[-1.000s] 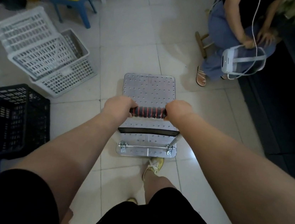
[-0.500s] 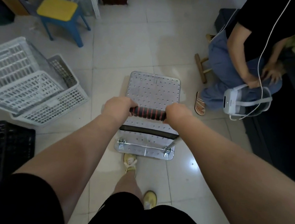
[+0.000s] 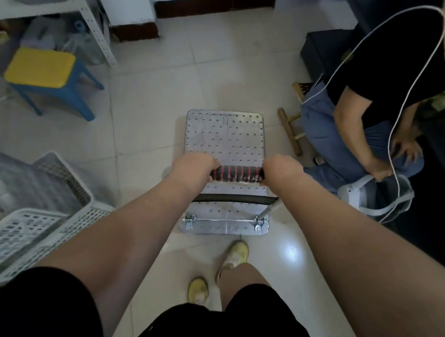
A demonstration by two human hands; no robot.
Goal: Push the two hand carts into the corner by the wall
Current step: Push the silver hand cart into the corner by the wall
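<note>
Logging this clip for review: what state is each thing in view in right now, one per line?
hand cart: upright on the floor, deck empty.
cart handle: raised, gripped at both ends.
left hand: closed on the handle's left end.
right hand: closed on the handle's right end.
white crates: nested, tilted, empty.
yellow-topped stool: upright, nothing on it.
seated person: sitting to the cart's right, holding a white headset.

A single hand cart (image 3: 223,137) shows, standing on the pale tiled floor mid-scene. Its flat silvery metal deck is dotted with small holes, rounded at the corners, its long side running near to far. At the near end rises a handle wrapped black with red bands, possibly tape.
</note>
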